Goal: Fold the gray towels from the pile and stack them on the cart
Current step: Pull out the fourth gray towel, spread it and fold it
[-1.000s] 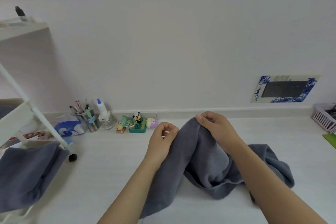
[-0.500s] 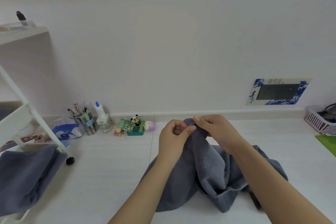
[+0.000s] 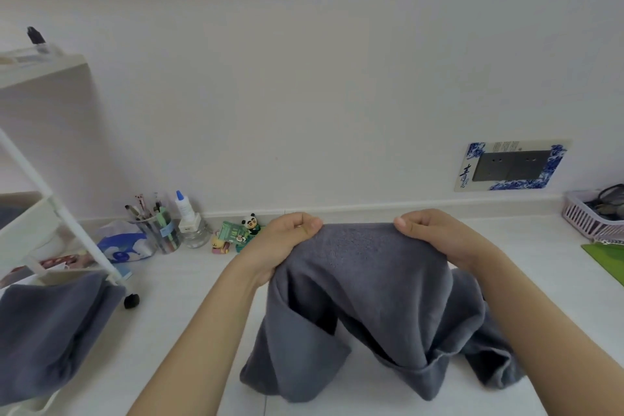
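While both the left hand (image 3: 287, 240) and right hand (image 3: 435, 236) pinch the gray towel (image 3: 368, 297) along its top edge, lift higher so the bunched cloth below them hangs flat.

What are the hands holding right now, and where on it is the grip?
Both the left hand and right hand hold one gray towel, gripping its top edge at two spread points; the rest hangs to the table.
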Demonstrator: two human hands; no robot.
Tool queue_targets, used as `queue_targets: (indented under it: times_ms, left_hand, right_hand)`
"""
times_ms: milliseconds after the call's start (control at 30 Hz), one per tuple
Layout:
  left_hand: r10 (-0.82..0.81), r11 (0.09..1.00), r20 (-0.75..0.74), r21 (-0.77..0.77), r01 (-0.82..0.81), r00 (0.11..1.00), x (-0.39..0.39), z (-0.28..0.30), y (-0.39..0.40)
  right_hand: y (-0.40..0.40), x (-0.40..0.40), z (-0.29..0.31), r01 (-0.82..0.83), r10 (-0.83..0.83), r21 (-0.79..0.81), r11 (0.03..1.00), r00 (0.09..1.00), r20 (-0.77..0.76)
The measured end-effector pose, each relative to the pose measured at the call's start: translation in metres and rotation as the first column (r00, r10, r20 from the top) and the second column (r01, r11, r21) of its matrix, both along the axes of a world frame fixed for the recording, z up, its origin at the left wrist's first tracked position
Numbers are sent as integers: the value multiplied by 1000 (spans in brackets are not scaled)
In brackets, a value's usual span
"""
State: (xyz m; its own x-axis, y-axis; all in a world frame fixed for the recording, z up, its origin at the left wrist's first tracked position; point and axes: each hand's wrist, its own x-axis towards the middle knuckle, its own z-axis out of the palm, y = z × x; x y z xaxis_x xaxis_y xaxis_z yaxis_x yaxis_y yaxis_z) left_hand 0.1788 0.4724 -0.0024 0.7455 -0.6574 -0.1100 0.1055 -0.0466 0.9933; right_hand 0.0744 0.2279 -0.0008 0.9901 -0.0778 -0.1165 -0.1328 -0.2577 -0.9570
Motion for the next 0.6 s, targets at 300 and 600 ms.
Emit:
queue_targets:
  times_ms: [300,600]
  left_hand:
    - [-63,976,-90,203,81,994,31,-13,11]
    - [118,941,27,316,-121,993,76,-2,-22]
  right_hand:
    - [-18,9,8,157,-193,246,956,973,126]
    - [-41,38,20,359,-418,302,883,894,161]
